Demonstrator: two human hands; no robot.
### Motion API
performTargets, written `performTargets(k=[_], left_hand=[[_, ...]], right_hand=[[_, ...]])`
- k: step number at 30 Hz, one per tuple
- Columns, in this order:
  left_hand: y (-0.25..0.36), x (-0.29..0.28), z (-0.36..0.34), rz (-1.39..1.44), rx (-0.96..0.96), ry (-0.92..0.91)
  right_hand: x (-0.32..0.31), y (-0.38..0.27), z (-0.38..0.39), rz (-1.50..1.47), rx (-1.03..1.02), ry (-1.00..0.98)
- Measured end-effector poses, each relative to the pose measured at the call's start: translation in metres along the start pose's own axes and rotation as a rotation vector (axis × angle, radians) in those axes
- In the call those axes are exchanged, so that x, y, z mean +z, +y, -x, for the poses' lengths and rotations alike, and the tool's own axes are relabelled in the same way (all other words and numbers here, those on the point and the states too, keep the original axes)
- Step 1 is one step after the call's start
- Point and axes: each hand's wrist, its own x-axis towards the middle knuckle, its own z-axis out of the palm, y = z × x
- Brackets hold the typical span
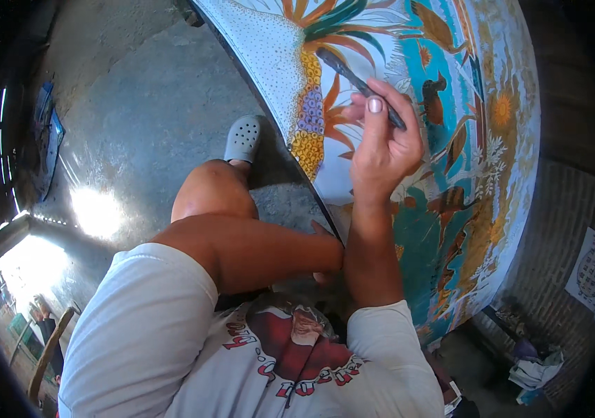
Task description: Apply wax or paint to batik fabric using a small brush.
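My right hand (pixel 386 143) is closed around a dark, slim paintbrush (pixel 347 72), with thumb and forefinger on its handle. The brush's rounded end points up and left, over a large painted panel (pixel 266 52). Beneath that end runs a band of yellow and purple ring shapes (pixel 310 104), beside orange and green leaves. I cannot tell whether the brush touches the surface. My left arm crosses my body. Its hand (pixel 326 252) is at my right forearm, by the panel's near edge, and most of its fingers are hidden there.
The panel bears birds, plants and a turquoise ground (pixel 409 237). Grey concrete floor (pixel 165 104) lies to the left, with my foot in a grey clog (pixel 244 138). A pile of papers and cloth (pixel 537 369) is by the brick wall (pixel 569 202). A wooden stick (pixel 50 355) stands lower left.
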Motion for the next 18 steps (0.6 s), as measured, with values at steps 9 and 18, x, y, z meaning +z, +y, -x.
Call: performTargets(k=[9,18], left_hand=[[-0.014,-0.013,0.090,-0.042,0.088,0.072],[-0.023,-0.014,0.061,-0.122,0.142,0.024]], right_hand=[[-0.053,-0.033,0.047,-0.526,0.298,0.195],[-0.139,-0.073,0.126,-0.729,0.488,0.268]])
